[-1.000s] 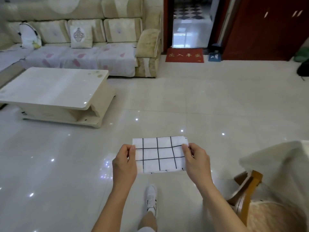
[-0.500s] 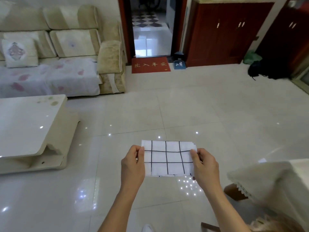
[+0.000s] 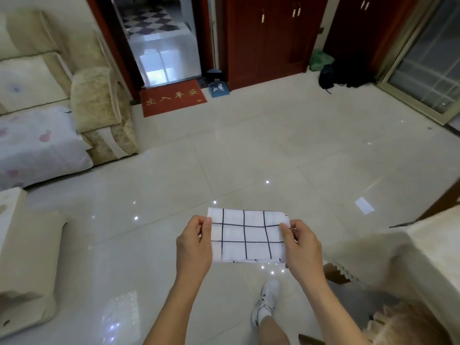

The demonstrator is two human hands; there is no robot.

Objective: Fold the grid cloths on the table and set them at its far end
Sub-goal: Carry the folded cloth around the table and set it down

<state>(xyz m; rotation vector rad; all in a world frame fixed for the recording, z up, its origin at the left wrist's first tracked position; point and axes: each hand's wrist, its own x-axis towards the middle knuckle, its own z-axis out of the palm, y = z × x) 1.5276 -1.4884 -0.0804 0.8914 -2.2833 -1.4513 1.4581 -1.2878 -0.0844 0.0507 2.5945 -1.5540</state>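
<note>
A folded white cloth with a black grid (image 3: 249, 236) hangs in the air in front of me, above the tiled floor. My left hand (image 3: 193, 242) pinches its left edge and my right hand (image 3: 302, 245) pinches its right edge, thumbs on the near face. The cloth is stretched flat between them in a small rectangle. A table with a cream cloth cover (image 3: 423, 247) shows at the right edge, its top mostly out of view.
A cream sofa (image 3: 97, 113) stands at the left, a pale coffee table (image 3: 27, 257) at the near left. A red doormat (image 3: 171, 98) lies by an open doorway, with dark red cabinets (image 3: 268, 38) beyond. My shoe (image 3: 267, 298) is on the floor below the cloth.
The view has swung to the right: the sofa and coffee table slid left and the cabinets and glass door came in. Both hands kept hold of the folded cloth.
</note>
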